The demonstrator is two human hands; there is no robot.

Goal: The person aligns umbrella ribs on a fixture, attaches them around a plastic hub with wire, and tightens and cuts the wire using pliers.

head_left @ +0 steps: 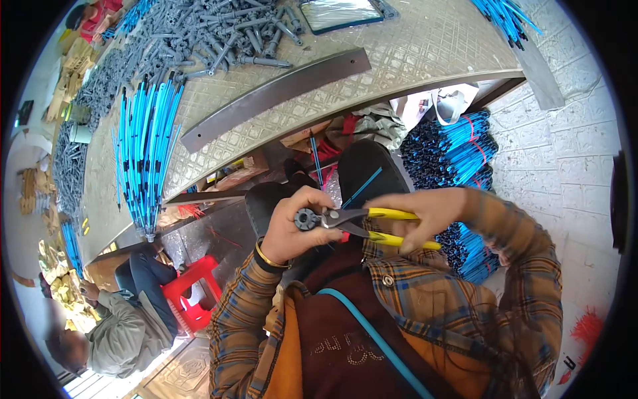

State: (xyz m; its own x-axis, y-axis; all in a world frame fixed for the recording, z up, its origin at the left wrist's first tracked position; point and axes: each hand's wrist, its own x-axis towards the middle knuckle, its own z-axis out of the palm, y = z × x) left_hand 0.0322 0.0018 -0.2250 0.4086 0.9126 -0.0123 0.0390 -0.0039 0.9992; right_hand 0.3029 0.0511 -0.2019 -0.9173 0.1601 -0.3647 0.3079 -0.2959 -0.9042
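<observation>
My left hand (287,223) pinches a dark grey, round, ridged plastic piece (306,219) between thumb and fingers, its end facing up. Beside it, the jaws of a pair of pliers (348,219) reach to the piece; whether they grip it I cannot tell. My right hand (432,211) is closed around the pliers' two yellow handles, which are spread apart. Below the hands are my dark-trousered legs, with a thin blue stick (363,187) lying on one thigh.
On the patterned table (292,103) lie a heap of grey plastic fittings (219,33), a metal bar (279,93) and blue sticks (147,146). Tied blue bundles (458,149) stand at the right. Left are a red stool (196,292) and a seated person (126,332).
</observation>
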